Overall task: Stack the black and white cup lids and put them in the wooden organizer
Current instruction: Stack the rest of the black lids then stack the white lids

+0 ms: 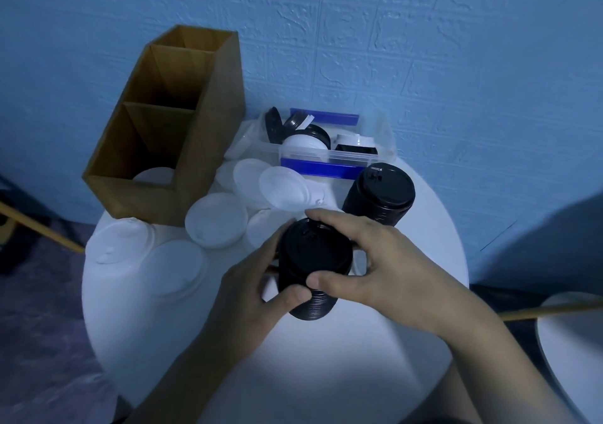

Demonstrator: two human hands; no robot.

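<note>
Gripping one black lid stack [315, 255] beside second stack [380, 193].

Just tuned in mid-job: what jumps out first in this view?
Dead centre, the left hand and right hand grip a black lid stack over the round white table. A second black stack stands just behind it to the right, with loose white lids scattered to the left. The tall wooden organizer stands back left, something white in its nearest compartment.
</note>
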